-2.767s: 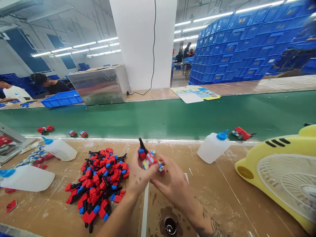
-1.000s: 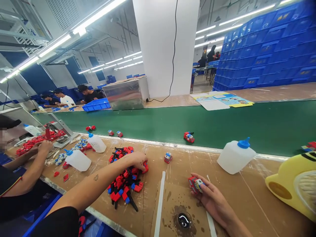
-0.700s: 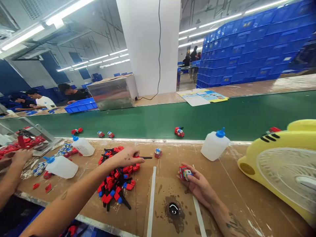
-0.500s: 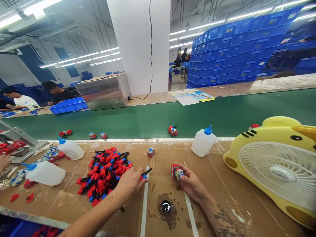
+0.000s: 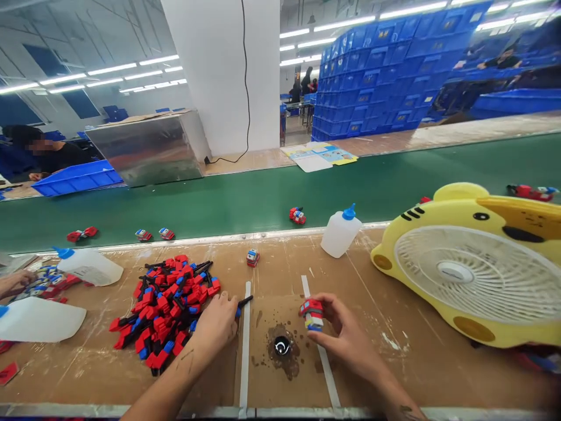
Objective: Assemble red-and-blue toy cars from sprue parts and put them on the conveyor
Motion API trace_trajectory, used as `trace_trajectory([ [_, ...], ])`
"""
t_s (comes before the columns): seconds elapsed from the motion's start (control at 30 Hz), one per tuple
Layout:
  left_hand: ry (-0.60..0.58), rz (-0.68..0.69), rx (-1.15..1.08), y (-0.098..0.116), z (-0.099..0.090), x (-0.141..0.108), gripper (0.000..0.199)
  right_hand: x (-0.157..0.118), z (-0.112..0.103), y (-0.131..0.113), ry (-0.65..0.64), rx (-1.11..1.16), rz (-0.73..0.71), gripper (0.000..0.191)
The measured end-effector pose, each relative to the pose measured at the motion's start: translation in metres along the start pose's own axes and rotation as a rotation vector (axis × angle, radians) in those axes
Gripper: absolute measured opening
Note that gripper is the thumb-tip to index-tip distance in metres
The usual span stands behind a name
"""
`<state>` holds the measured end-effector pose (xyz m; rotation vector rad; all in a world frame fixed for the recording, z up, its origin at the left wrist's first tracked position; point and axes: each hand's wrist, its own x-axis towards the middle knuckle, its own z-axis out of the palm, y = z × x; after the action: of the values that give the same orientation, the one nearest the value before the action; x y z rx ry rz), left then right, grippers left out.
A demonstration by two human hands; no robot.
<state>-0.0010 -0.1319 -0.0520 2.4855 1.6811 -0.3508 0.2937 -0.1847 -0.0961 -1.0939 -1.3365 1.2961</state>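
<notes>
My right hand (image 5: 342,327) is closed on a small red, white and blue toy vehicle (image 5: 312,314), held over the right tape strip by thumb and fingers. My left hand (image 5: 217,321), fingers curled, grips a small toy part with a black rod (image 5: 245,301) and a bit of blue at its base. The rest of that part is hidden behind the fingers. Beside this hand lies a pile of red, blue and black toy parts (image 5: 169,310). Between the hands, a small dark round dish of shiny liquid (image 5: 281,346) sits amid wet stains.
A similar toy block (image 5: 253,258) stands beyond the pile. White bottles with blue caps (image 5: 342,234) stand or lie on both sides. A yellow animal-shaped fan (image 5: 456,272) fills the right. Several toys rest on the green conveyor (image 5: 228,204). Another person's hand (image 5: 17,282) shows at left.
The view has swung rightward and down. My right hand has turned the toy vehicle so its red part faces up. My left hand still grips the rod part near the pile.
</notes>
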Motion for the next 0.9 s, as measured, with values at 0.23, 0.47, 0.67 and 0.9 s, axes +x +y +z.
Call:
trace_trajectory([
  [0.23,0.235,0.541,-0.328,0.016,-0.026,-0.022,0.033,-0.037,-0.008,0.018,0.199,0.489,0.173,0.072],
  [0.47,0.283,0.885,0.056,0.05,-0.035,-0.028,0.025,-0.034,-0.002,0.019,0.243,0.676,0.176,0.065],
  [0.67,0.18,0.933,0.188,0.058,-0.029,-0.016,0.016,-0.036,0.0,0.021,0.209,0.622,0.114,0.06],
  [0.9,0.014,0.864,-0.093,0.056,-0.044,-0.014,0.03,-0.039,0.007,0.013,0.116,0.487,0.121,0.058],
])
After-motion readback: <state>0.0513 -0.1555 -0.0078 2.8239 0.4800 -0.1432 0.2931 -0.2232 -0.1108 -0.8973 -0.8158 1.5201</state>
